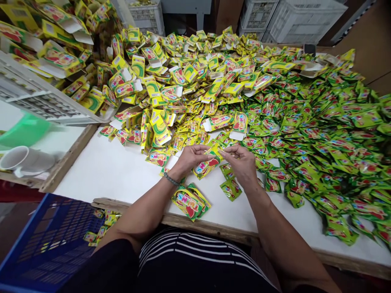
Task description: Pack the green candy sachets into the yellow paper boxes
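My left hand (191,158) and my right hand (241,162) meet over the white table (110,171), both closed on a small yellow-green carton (207,165) printed with red fruit. The left fingers curl over its top, and the right fingers pinch its upper end. A beaded bracelet circles my left wrist. Two green sachets (230,188) lie just under my right hand. A filled carton (190,202) rests near the table's front edge, below my left wrist.
A heap of flat yellow cartons (171,81) covers the table's back and left. A spread of green sachets (330,134) fills the right. A blue crate (45,240) holding several cartons stands low left. White crates (287,18) stand behind. A white cup (18,158) lies at left.
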Tool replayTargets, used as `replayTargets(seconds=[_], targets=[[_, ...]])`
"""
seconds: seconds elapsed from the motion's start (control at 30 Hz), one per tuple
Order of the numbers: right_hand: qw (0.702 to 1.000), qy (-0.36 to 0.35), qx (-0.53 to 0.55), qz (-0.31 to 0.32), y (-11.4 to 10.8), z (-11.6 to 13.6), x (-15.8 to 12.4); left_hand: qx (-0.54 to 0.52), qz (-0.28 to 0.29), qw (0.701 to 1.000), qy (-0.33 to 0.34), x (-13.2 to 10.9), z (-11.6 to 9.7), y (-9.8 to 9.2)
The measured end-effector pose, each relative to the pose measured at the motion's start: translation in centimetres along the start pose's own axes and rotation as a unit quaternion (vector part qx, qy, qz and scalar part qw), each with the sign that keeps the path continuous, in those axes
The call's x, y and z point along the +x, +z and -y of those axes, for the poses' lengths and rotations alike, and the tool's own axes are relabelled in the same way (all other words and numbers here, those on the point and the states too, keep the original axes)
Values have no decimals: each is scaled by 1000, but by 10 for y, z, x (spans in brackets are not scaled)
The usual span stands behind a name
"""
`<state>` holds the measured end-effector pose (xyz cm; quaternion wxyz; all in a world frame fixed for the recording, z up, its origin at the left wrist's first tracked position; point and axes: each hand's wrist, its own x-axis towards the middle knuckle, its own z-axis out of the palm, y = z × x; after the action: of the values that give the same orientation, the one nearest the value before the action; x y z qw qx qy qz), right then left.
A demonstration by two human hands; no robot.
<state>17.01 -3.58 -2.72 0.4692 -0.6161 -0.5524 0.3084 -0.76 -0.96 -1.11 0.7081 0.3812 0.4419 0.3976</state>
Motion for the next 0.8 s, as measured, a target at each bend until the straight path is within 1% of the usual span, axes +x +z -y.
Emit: replayTargets(seconds=[0.07, 0.1, 0.23, 0.3, 0.4, 0.43, 0.47, 0.57, 0.6, 0.63, 0.67, 0.73, 0.77, 0.8], targets=[[999, -26, -11, -16, 1, 4, -2, -11, -2, 1000, -4, -2, -1, 1], [999, -34, -10, -14, 1, 6, -4, -16, -3, 1000, -6, -2, -2, 1], [997, -53, 7, 52, 5, 13, -9, -17, 7, 1000, -13, -3, -3, 2], [995, -41, 29, 85, 6, 15, -11, 0, 24, 1000, -13, -3, -3, 3], [987, 7, 78, 141, 7, 18, -12, 25, 50, 998, -9, -2, -3, 5], [986, 12, 91, 138, 7, 19, -12, 28, 50, 998, -2, -2, -3, 6], [989, 8, 92, 113, 6, 19, -12, 26, 42, 999, 10, -2, -3, 7], [997, -28, 57, -35, 7, 17, -10, 3, -5, 998, 66, -3, -4, 9], [996, -30, 60, -54, 8, 15, -10, -9, -21, 996, 89, -3, -4, 9], [996, -23, 82, -42, 11, 13, -10, -19, -33, 993, 110, -3, -4, 8], [993, -8, 120, -10, 14, 11, -10, -21, -43, 990, 132, -3, -3, 8], [976, 27, 208, 51, 21, 7, -10, 2, -54, 983, 175, -2, -1, 5], [969, 39, 237, 60, 24, 6, -10, 29, -51, 979, 193, -1, 1, 4], [964, 45, 255, 56, 26, 6, -10, 60, -43, 975, 209, 0, 2, 3]])
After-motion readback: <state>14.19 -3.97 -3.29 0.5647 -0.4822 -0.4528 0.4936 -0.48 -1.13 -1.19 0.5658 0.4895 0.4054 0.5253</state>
